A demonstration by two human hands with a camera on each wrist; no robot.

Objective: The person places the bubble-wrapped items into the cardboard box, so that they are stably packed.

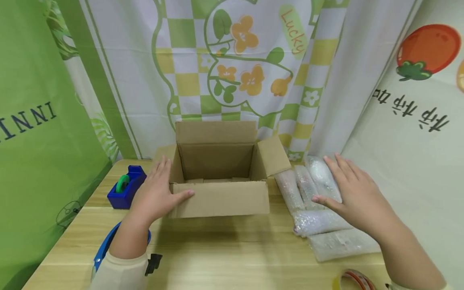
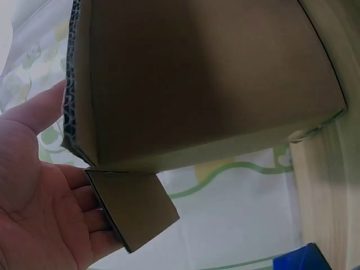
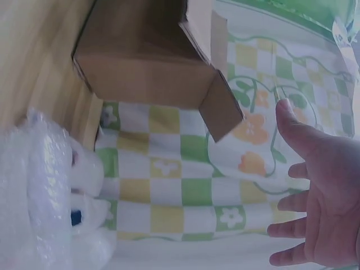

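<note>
An open cardboard box (image 1: 219,199) stands on the table with its flaps spread outward. My left hand (image 1: 154,193) is at its front left corner, thumb over the front flap and fingers against the left side flap (image 2: 135,208). In the left wrist view the fingers are partly hidden behind that flap. Over several bubble-wrapped packages (image 1: 320,221) to the right of the box is my right hand (image 1: 357,197), its fingers spread and holding nothing. The right wrist view shows this hand (image 3: 332,197) apart from the box and from the bubble wrap (image 3: 45,197).
A blue tape dispenser (image 1: 125,201) with green tape stands left of the box. Some blue object (image 1: 105,247) lies partly under my left forearm. A tape roll (image 1: 353,280) sits at the front right edge of view. A patterned curtain (image 1: 235,60) hangs behind the table (image 1: 217,257).
</note>
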